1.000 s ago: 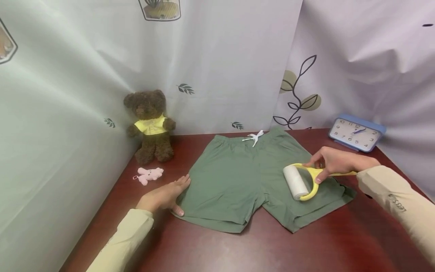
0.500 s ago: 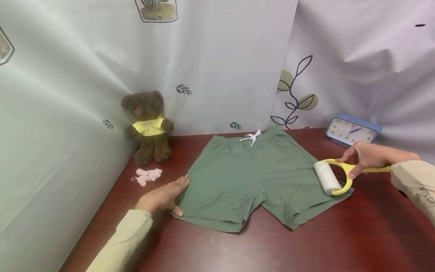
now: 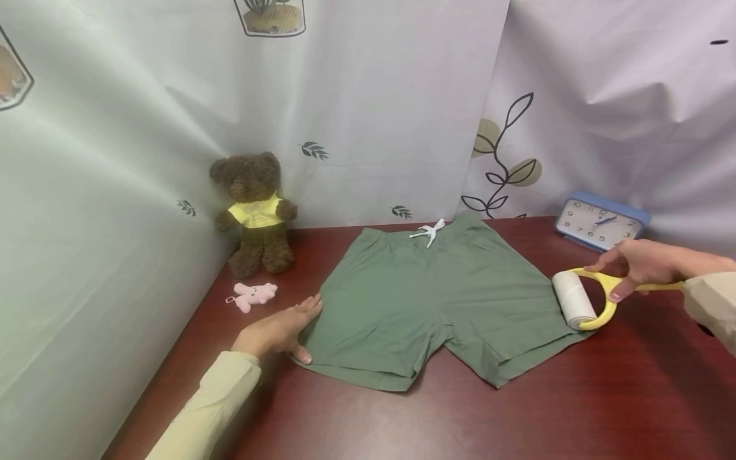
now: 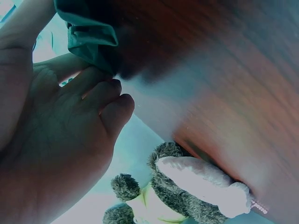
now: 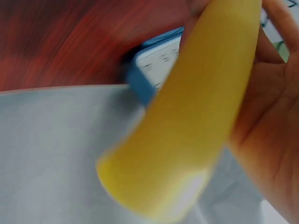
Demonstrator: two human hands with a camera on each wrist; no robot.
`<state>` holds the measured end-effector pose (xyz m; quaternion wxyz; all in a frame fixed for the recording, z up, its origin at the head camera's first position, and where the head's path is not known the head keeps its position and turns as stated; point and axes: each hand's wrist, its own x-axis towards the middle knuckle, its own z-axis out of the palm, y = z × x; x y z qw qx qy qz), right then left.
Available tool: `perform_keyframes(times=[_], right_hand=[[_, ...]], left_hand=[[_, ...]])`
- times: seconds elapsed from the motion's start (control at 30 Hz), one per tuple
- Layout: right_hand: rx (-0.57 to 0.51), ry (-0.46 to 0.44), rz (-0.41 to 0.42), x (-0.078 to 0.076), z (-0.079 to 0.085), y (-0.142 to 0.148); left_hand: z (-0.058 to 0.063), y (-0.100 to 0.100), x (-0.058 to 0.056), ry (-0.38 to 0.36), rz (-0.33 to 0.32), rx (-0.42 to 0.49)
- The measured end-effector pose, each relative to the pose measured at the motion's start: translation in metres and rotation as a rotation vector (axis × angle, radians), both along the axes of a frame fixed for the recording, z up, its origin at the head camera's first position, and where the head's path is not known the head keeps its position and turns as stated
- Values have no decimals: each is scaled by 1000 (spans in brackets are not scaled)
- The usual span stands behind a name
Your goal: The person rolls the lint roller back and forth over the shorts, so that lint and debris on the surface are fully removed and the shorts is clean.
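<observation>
Green drawstring shorts [image 3: 391, 294] lie spread flat on the dark red table, waistband toward the back wall. My left hand [image 3: 282, 329] rests with extended fingers on the left leg's outer edge; in the left wrist view, its fingers [image 4: 96, 93] meet a fold of green cloth. At the right leg's outer edge, my right hand [image 3: 641, 265] grips a yellow lint roller [image 3: 606, 306] near the fork of its frame. The white roll overlaps the hem corner of that leg. Close up in the right wrist view, the yellow handle [image 5: 187, 112] runs past the palm.
A brown teddy bear [image 3: 255, 214] in a yellow shirt stands at the back left, with a small pink plush [image 3: 255, 294] before it. Behind my right hand is a blue alarm clock [image 3: 600, 222]. Printed fabric walls [image 3: 374, 128] border the table [image 3: 368, 428].
The lint roller in my right hand has moved right, from the middle of the right leg to its outer edge. My left hand has stayed in place.
</observation>
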<state>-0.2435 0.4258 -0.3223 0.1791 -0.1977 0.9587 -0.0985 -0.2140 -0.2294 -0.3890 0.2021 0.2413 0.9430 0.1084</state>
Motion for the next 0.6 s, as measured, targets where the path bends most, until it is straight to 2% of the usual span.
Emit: perform_keyframes(times=[0.13,0.3,0.4,0.5,0.6], right_hand=[[25,100,11,7,2,-7],[-62,19,-25,15,12,-8],[-146,21,-58,21,20,-12],[-185,135,-22,21,28,-28],[-180,253,45,17,31,-63]], left_hand=[[0,0,-4,-14,13,16],[3,3,-8,-37,36,19],[7,3,-10,-10,23,19],[11,1,-14,63,-16,29],[13,0,-18,110,-53,50]])
